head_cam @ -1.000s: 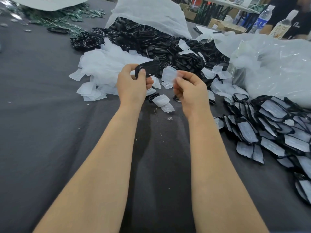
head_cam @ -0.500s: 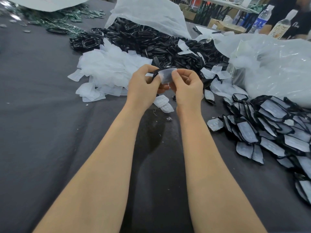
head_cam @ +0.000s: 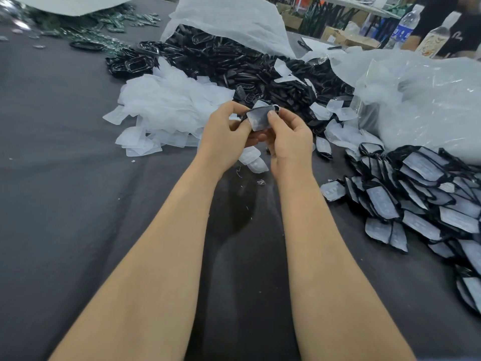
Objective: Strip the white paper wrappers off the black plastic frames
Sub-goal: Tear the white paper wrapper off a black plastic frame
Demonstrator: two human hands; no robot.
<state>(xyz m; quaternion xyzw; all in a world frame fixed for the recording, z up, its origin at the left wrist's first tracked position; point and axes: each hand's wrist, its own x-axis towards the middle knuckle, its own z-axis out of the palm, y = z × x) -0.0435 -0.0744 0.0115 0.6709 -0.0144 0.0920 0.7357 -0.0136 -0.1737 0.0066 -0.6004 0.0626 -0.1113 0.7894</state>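
Where the two bare forearms reach out from the bottom edge, they cross a dark grey table cloth (head_cam: pixel 78 204) scattered with small white scraps. To the right of the right forearm, a spread-out pile of wrapped frames (head_cam: pixel 421 194) lies on the cloth, each black rim showing around a white paper face.

Further out, the hands meet over the middle of the table. The left hand (head_cam: pixel 223 136) grips the left end of one black plastic frame (head_cam: pixel 245 117), its fingers curled round it with the thumb on the near side. The right hand (head_cam: pixel 289 142) pinches the white paper wrapper (head_cam: pixel 259 121) on that frame, the thumb pressed on the paper's right edge and the other fingers curled behind. The wrapper covers most of the frame's near face, and the frame is held clear of the table.

Just beneath the hands, two loose wrappers (head_cam: pixel 252 158) lie on the cloth. Beyond and to the left sits a heap of stripped wrappers (head_cam: pixel 166 110). Behind it, a large mound of bare black frames (head_cam: pixel 247 63) spills from under a white sheet (head_cam: pixel 234 19). A crumpled clear plastic bag (head_cam: pixel 429 105) lies to the right of the mound. At the far left are small green parts (head_cam: pixel 86 27), and at the far right stand two plastic bottles (head_cam: pixel 404 24).
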